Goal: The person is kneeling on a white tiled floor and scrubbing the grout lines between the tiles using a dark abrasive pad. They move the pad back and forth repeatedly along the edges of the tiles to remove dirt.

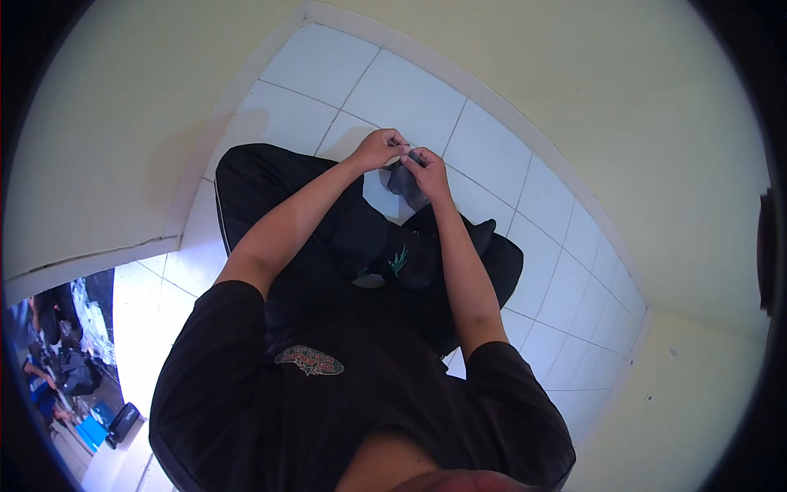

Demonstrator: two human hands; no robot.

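My left hand [376,150] and my right hand [431,174] meet over the tiled floor, in front of my crossed legs. Fingertips of both pinch the upper edge of a dark grey, thin, limp piece of material [406,186]. Cloth or plastic film, I cannot tell which. It hangs below my right fingers towards the floor, and part of it is hidden behind that hand. Something thin and pale shows at my left fingertips, too small to name. Under my forearms are black trousers [276,178] and dark fabric with a green plant-like print [398,261].
White floor tiles [424,80] run up to pale yellow walls [492,49] ahead and at both sides. At lower left, a doorway opens onto a cluttered area with a black bag [80,372], a blue object [92,432], a dark case [125,421] and another person's arm [40,374].
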